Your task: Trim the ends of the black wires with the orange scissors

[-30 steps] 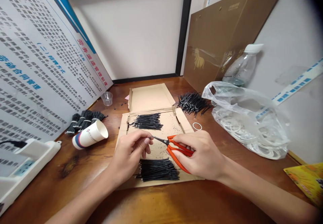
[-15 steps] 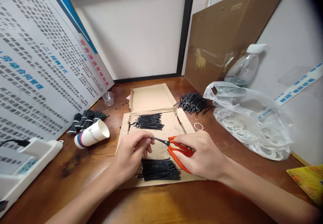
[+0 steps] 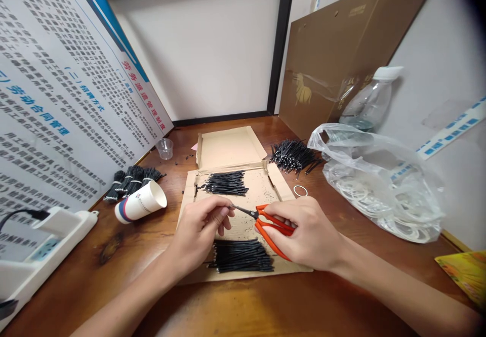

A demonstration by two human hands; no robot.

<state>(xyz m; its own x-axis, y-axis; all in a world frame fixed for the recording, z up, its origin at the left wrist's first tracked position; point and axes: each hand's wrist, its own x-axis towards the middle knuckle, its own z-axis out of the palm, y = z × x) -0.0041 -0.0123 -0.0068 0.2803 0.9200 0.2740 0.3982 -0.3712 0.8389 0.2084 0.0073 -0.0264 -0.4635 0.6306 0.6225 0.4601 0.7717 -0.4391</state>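
A: What is the left hand (image 3: pixel 201 228) doing?

B: Its thumb and fingertips are drawn together at the blade tips; whatever they pinch is too small and hidden to tell.

A: And the right hand (image 3: pixel 306 230)?

B: Curled around the small orange-handled scissors with dark metal blades (image 3: pixel 253 214). The handles stand apart, and the blades point left, above the middle of the open brown cardboard box (image 3: pixel 281 182).

A: Anything different from 1 second ago?

B: Hardly. Both hands keep the same pose, the scissors too. The surroundings sit slightly farther right in view, as if the camera had turned a little left.

A: What lies nearest?

B: On the cardboard, 2 flat rows of short black wires: the near row (image 3: pixel 243 255) just below the hands, the far row (image 3: pixel 226 182) beyond them. Both lie as before.

A: Farther out?

B: To the right, a thin white ring (image 3: pixel 300 191), a loose heap of black wires (image 3: pixel 292 155) and a clear plastic bag of white rings (image 3: pixel 383 195). To the left, a white paper cup (image 3: pixel 142 201) lies tipped over beside tied black bundles (image 3: pixel 132 180).
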